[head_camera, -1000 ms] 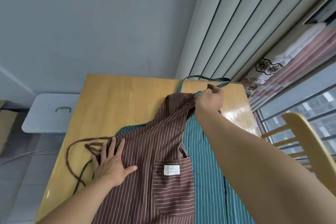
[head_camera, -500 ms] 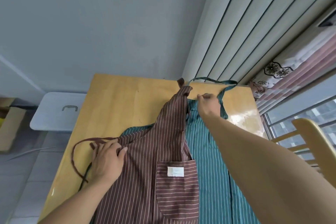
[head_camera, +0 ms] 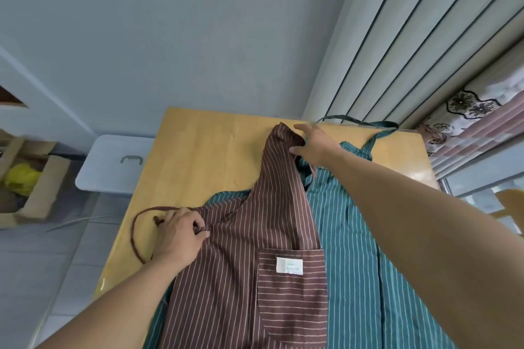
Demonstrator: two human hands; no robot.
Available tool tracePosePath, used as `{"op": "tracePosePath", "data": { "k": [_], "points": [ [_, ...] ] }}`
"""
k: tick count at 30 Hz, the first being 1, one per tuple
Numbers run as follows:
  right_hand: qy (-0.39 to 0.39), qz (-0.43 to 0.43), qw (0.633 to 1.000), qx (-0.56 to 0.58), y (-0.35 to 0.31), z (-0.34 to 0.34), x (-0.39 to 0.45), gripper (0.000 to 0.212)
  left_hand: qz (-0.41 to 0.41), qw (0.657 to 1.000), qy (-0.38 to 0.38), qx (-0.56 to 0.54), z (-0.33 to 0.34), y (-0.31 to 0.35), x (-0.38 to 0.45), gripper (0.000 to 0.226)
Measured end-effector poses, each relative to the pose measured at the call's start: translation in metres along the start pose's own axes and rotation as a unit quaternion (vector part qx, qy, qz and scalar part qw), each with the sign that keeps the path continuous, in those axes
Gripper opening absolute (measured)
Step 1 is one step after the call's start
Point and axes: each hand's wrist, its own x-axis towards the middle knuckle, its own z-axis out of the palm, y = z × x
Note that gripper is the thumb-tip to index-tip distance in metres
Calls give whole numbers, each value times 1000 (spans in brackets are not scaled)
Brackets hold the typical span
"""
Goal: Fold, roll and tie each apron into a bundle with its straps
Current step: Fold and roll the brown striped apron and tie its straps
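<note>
A brown striped apron [head_camera: 255, 235], folded lengthwise with its pocket up, lies on top of a teal striped apron [head_camera: 357, 263] on the wooden table [head_camera: 204, 156]. My left hand [head_camera: 178, 232] grips the brown apron's left corner where the brown strap [head_camera: 136, 232] loops out onto the table. My right hand [head_camera: 314, 144] reaches far and pinches the brown apron's bib top. The teal neck strap [head_camera: 360, 122] lies at the table's far edge.
A white plastic box lid with a handle [head_camera: 119, 164] sits left of the table. A cardboard box [head_camera: 25, 178] holding something yellow stands on the floor at far left. Vertical blinds [head_camera: 411, 37] and a curtain hang behind. A wooden chair back [head_camera: 510, 204] is at right.
My left hand curled from lying flat to gripping the brown apron's left corner. My right hand pulled the bib top farther up the table, straightening the brown apron.
</note>
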Motion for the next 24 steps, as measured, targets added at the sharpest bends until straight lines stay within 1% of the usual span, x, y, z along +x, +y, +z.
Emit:
{"op": "tracePosePath", "data": {
  "k": [1, 3, 4, 5, 6, 8, 9, 11, 12, 13, 14, 15, 16, 17, 18, 19, 20, 22, 24],
  "points": [
    [-6, 18, 1000, 14, -2, 0, 4, 61, -3, 1000, 0, 2, 1, 1, 2, 15],
    [4, 56, 996, 65, -3, 3, 8, 39, -9, 1000, -4, 0, 2, 0, 4, 15],
    [14, 64, 992, 110, -2, 6, 8, 29, -9, 1000, -8, 0, 1, -1, 6, 15],
    [22, 64, 983, 171, 0, 7, 8, 23, -6, 1000, -11, 3, 1, -3, 8, 15],
    [32, 62, 967, 245, 2, 7, 7, 22, -3, 1000, -17, 5, 2, -5, 10, 15],
    [65, 70, 915, 393, 5, -3, 4, 24, -5, 999, -36, 13, 1, -5, 14, 14],
    [83, 81, 890, 442, 6, -11, 5, 26, -7, 999, -44, 19, -1, -5, 17, 14],
    [105, 114, 854, 497, 9, -27, 7, 26, -15, 998, -62, 29, -3, -3, 19, 14],
    [107, 126, 844, 510, 11, -35, 8, 26, -17, 997, -68, 30, -3, -2, 20, 14],
    [106, 131, 849, 500, 15, -43, 9, 27, -19, 997, -72, 32, -4, -1, 20, 13],
    [102, 125, 873, 460, 20, -49, 9, 30, -21, 996, -75, 35, -4, 1, 19, 13],
    [91, 103, 916, 376, 27, -55, 9, 35, -23, 996, -75, 39, -4, 2, 19, 12],
    [70, 66, 963, 250, 34, -61, 9, 40, -22, 996, -73, 43, -5, 3, 18, 12],
    [51, 24, 994, 98, 42, -64, 9, 45, -19, 996, -73, 49, -5, 5, 18, 13],
    [43, -15, 998, -38, 47, -66, 9, 49, -17, 996, -75, 55, -8, 7, 18, 14],
    [52, -38, 991, -120, 51, -65, 9, 49, -11, 994, -81, 70, -11, 9, 18, 16],
    [77, -51, 985, -149, 51, -66, 10, 48, 1, 991, -87, 98, -16, 12, 19, 17],
    [128, -53, 980, -141, 50, -59, 9, 47, 36, 981, -102, 159, -26, 17, 23, 18],
    [142, -23, 984, -106, 47, -50, 9, 44, 60, 978, -129, 155, -37, 20, 28, 22]
  ]
}}
